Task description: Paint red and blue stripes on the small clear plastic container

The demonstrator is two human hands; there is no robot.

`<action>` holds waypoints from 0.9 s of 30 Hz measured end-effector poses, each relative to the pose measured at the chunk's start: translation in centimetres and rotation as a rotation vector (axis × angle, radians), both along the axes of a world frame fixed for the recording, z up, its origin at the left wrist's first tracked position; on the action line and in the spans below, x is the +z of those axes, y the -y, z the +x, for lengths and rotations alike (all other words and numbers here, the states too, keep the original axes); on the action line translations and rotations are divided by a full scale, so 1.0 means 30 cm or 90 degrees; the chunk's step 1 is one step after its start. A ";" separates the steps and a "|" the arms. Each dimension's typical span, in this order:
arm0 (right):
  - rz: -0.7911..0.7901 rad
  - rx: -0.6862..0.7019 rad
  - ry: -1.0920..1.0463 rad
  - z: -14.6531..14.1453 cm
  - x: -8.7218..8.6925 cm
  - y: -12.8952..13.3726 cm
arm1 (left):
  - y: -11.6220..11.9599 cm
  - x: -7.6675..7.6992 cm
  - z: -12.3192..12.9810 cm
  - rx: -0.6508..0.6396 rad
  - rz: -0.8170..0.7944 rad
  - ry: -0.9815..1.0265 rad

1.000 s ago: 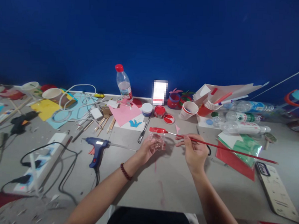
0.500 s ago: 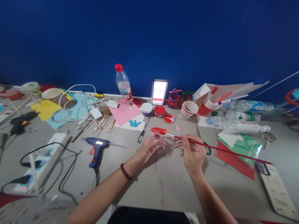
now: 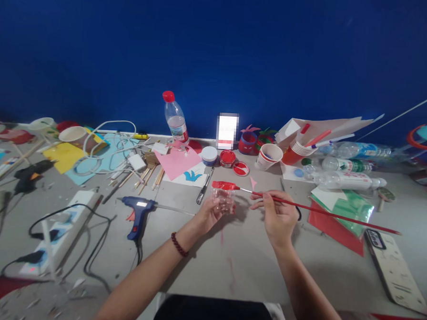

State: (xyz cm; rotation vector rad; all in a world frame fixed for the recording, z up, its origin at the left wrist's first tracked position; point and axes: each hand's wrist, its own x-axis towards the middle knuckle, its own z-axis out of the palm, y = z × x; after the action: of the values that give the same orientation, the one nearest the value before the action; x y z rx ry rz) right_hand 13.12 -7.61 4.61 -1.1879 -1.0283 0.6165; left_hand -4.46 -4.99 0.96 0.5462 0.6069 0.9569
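Closed around a small clear plastic piece, which looks like a cut bottle bottom (image 3: 227,202), is my left hand (image 3: 210,212). Red paint covers the upper side of that piece. My right hand (image 3: 279,215) pinches a long red-handled paintbrush (image 3: 314,209), whose handle reaches far to the right. The brush tip meets the red-painted area, where bristles and paint cannot be told apart. Beyond my hands stand an open jar of red paint (image 3: 227,158), its paint-smeared lid (image 3: 240,168) and a white-lidded jar (image 3: 209,155).
A blue glue gun (image 3: 137,213) and a power strip (image 3: 64,233) with cables lie on the left. A red-capped bottle (image 3: 175,120) and a paper cup (image 3: 269,156) stand at the back. Scissors, plastic bottles (image 3: 348,180) and a phone (image 3: 395,270) are on the right.
My right hand and the paintbrush have shifted slightly to the right. The clear plastic piece has turned a little in my left hand, and its red part sits slightly further left.
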 end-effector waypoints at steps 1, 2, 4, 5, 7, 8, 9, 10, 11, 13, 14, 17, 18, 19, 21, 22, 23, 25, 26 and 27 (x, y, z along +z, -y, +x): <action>0.004 -0.005 -0.002 0.001 0.002 0.000 | 0.000 0.001 -0.002 0.000 -0.003 0.000; 0.010 -0.013 -0.008 0.001 0.003 0.001 | 0.000 0.003 -0.003 -0.002 -0.004 -0.001; 0.023 -0.030 -0.030 0.001 0.001 0.004 | 0.000 0.009 -0.002 -0.004 -0.003 -0.005; 0.026 -0.031 -0.044 -0.001 -0.001 0.007 | 0.000 0.013 -0.001 -0.003 -0.002 -0.007; 0.029 -0.015 -0.066 -0.005 -0.004 0.013 | 0.000 0.018 0.004 -0.002 0.005 -0.012; 0.028 -0.001 -0.071 -0.008 -0.005 0.016 | 0.000 0.018 0.007 -0.002 0.011 -0.016; 0.027 0.008 -0.071 -0.012 -0.004 0.018 | -0.001 0.018 0.010 -0.003 0.016 -0.020; 0.026 0.017 -0.067 -0.016 -0.002 0.019 | -0.001 0.016 0.012 -0.005 0.020 -0.025; 0.025 0.022 -0.060 -0.020 0.002 0.019 | -0.001 0.014 0.014 -0.006 0.024 -0.029; 0.021 0.027 -0.045 -0.025 0.012 0.017 | -0.001 0.008 0.016 -0.006 0.030 -0.034; 0.019 0.026 -0.038 -0.027 0.016 0.015 | -0.001 0.006 0.016 -0.005 0.032 -0.034; 0.012 0.011 -0.028 -0.024 0.025 0.009 | 0.000 0.005 0.010 -0.009 0.031 -0.028; 0.010 0.008 -0.026 -0.021 0.026 0.008 | 0.000 0.006 0.007 -0.012 0.028 -0.024; 0.007 0.006 -0.024 -0.018 0.026 0.007 | -0.001 0.008 0.004 -0.017 0.027 -0.019; 0.002 0.003 -0.017 -0.012 0.025 0.006 | -0.003 0.012 -0.002 -0.023 0.030 -0.013; 0.001 0.000 -0.012 -0.009 0.024 0.006 | -0.004 0.013 -0.004 -0.024 0.032 -0.010; 0.000 -0.003 -0.009 -0.007 0.024 0.006 | -0.005 0.014 -0.006 -0.024 0.032 -0.008; 0.001 -0.008 -0.009 -0.004 0.024 0.006 | -0.007 0.012 -0.008 -0.018 0.025 -0.003; 0.004 -0.009 -0.012 -0.003 0.023 0.006 | -0.008 0.010 -0.008 -0.015 0.020 -0.001; 0.011 -0.012 -0.016 -0.003 0.022 0.006 | -0.008 0.008 -0.009 -0.012 0.016 0.002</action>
State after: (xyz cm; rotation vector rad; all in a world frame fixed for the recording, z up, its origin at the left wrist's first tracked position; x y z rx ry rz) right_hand 13.04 -7.80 5.28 -1.1712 -0.9983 0.6061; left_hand -4.72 -4.75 1.21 0.5717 0.5868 0.9481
